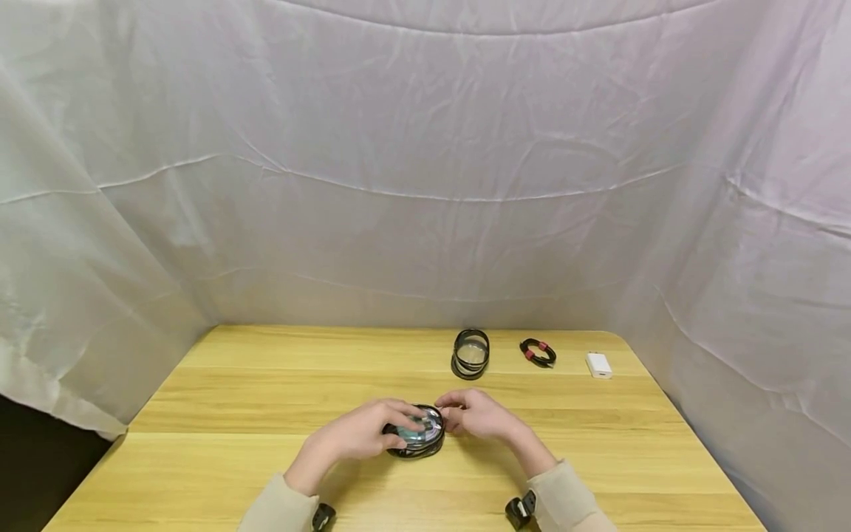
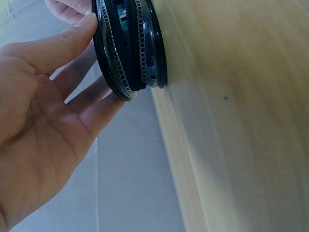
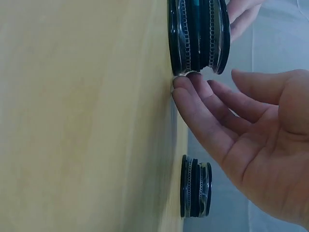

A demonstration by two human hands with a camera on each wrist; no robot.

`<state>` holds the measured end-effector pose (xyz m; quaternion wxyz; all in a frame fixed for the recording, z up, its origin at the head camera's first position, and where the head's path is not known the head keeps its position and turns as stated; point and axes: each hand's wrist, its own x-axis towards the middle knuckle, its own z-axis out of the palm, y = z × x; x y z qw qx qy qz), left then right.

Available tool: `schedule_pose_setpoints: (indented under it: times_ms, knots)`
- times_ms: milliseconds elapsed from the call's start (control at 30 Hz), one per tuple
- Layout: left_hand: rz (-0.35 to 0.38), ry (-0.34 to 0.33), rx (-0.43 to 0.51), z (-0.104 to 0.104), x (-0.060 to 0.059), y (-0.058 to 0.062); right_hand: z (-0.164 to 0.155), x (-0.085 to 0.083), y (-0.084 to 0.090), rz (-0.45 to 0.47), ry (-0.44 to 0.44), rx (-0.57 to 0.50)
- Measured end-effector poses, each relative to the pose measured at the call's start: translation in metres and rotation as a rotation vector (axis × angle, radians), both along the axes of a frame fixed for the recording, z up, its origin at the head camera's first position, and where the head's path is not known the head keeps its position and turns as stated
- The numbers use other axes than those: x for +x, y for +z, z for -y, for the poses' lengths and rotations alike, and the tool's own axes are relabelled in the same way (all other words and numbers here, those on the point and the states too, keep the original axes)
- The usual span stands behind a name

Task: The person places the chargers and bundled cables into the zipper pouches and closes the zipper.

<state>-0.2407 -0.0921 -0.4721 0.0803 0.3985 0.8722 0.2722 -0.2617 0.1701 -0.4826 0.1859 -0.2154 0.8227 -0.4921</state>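
Note:
A round clear zip case (image 1: 420, 436) with black rims lies flat on the wooden table (image 1: 266, 473) between both hands. My left hand (image 1: 362, 432) holds it from the left, fingers over its clear top and thumb at the near rim. In the left wrist view, the case's dark zip (image 2: 129, 53) runs round its side, and something teal shows between the zip's edges. From the right, my right hand (image 1: 482, 415) reaches to the case's side. Its fingertips (image 3: 181, 82) are right at the zip end in the right wrist view, with the thumb held apart.
A second round clear case (image 1: 471, 355) with black rims sits farther back. To its right lie a coiled black cable (image 1: 538, 353) with red ties and a white charger plug (image 1: 599, 365). Pale cloth (image 1: 425, 244) hangs behind the table and at both sides.

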Motion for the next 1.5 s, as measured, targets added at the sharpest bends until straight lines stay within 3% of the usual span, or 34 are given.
schedule_pose_setpoints:
  times_ms: [467, 667, 933, 1500]
  knots:
    - [-0.010, 0.013, 0.013, 0.002, -0.002, -0.003, 0.005, -0.010, -0.007, -0.038, 0.052, 0.064]
    - [0.007, 0.023, 0.022, 0.003, -0.002, -0.005, 0.005, -0.021, -0.016, -0.013, 0.106, 0.054]
    - [0.028, 0.027, 0.039, 0.003, -0.003, -0.007, 0.008, -0.029, -0.021, 0.049, 0.085, 0.059]
    - [-0.014, 0.036, 0.022, -0.001, 0.001, -0.005, 0.006, -0.032, -0.020, 0.093, 0.104, 0.008]
